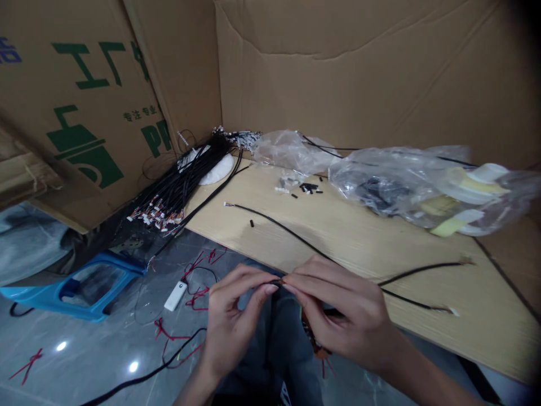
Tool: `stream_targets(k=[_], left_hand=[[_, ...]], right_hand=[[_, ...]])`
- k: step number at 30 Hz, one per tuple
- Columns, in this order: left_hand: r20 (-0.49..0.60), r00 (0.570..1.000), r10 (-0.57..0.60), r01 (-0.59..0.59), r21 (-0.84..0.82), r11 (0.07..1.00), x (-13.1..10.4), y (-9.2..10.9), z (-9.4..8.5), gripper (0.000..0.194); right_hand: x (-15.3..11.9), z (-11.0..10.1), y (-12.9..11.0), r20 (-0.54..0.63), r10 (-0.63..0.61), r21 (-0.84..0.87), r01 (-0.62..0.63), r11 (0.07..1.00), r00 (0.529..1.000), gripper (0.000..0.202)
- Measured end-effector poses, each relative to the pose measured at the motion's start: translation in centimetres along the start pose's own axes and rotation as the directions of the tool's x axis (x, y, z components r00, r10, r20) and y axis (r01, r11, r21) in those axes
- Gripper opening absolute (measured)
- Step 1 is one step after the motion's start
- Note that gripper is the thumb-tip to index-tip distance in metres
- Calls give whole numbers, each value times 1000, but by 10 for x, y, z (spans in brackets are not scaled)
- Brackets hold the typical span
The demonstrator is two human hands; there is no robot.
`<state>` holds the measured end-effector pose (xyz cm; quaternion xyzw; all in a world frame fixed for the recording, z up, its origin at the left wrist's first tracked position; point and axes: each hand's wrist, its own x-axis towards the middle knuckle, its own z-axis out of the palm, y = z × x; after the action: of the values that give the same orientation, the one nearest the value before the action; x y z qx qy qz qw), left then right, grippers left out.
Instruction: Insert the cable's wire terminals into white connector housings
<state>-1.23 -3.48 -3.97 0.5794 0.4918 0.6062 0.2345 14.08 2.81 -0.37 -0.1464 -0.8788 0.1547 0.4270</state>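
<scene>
My left hand (236,321) and my right hand (338,310) meet fingertip to fingertip at the near edge of a wooden board (338,225), pinching a thin black cable (401,275) between them. A small dark piece sits at the pinch point; what it is cannot be made out. From my right hand the cable runs right across the board to its wired ends. Another black cable (270,217) lies on the board from the upper left toward my hands. A bundle of black cables (177,186) with white connectors lies at the board's left end.
Clear plastic bags (422,186) with parts lie at the back right of the board. Small black pieces (308,188) are scattered near them. Cardboard boxes (105,84) stand behind. On the grey floor lie a blue plastic frame (84,287), a white device (175,295) and red ties (198,282).
</scene>
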Motion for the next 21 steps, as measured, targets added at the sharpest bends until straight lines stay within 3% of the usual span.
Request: stream_targets(k=[6,12,16,21], left_hand=[[78,989,125,-139,199,970,2,0,-7,18],[154,914,376,-406,344,846,2,-11,-12,31],[165,905,391,-424,358,832,6,-11,-12,27],[86,927,364,-371,324,870,7,-6,-8,20]], right_hand=[[-4,0,5,121,-3,-22,6,1000,993,23],[3,-6,10,248,108,16,-115,993,963,13],[8,-11,8,255,168,22,-179,984,952,13],[5,-7,3,144,175,22,-180,983,974,13]])
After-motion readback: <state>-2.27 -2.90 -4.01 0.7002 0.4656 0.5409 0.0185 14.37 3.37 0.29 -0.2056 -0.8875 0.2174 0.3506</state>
